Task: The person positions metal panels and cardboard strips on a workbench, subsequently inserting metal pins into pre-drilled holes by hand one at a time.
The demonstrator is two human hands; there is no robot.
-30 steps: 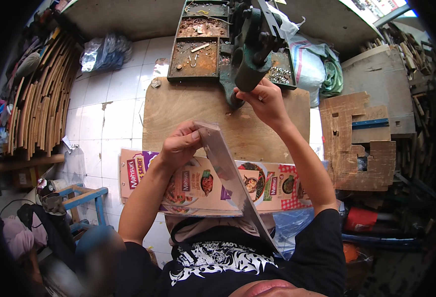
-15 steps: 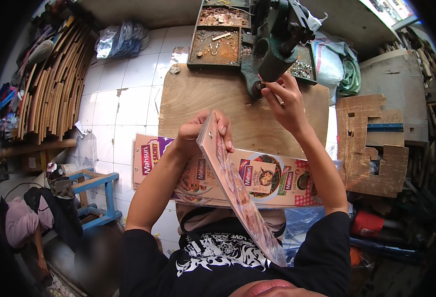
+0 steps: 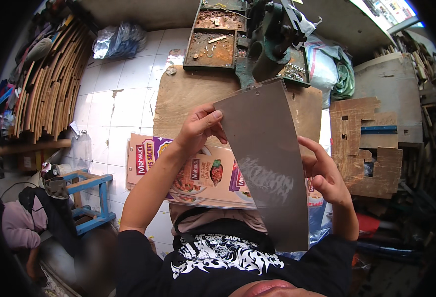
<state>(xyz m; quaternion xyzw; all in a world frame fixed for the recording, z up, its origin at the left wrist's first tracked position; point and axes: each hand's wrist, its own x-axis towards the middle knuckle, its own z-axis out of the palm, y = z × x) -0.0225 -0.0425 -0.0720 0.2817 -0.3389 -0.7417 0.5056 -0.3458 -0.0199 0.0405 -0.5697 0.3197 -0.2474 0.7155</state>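
Currently, glossy beige printed sheets [image 3: 203,171] are lying below the left forearm [image 3: 151,185]. The left hand [image 3: 200,126], nearly closed, is pinching a shiny grey rectangular sheet [image 3: 270,163], which is slanting above them. At its right edge, the right hand [image 3: 329,180] is hanging half spread; whether it is touching, I cannot tell.

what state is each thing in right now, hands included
left hand, closed on the grey sheet's edge
right hand, open, fingers spread, by the sheet's other edge; contact unclear
grey sheet, held up, grey face showing
printed sheets, stacked, partly covered
press, upright, partly hidden
left tray, open, small parts inside
blue stand, upright
cardboard, notched, scuffed
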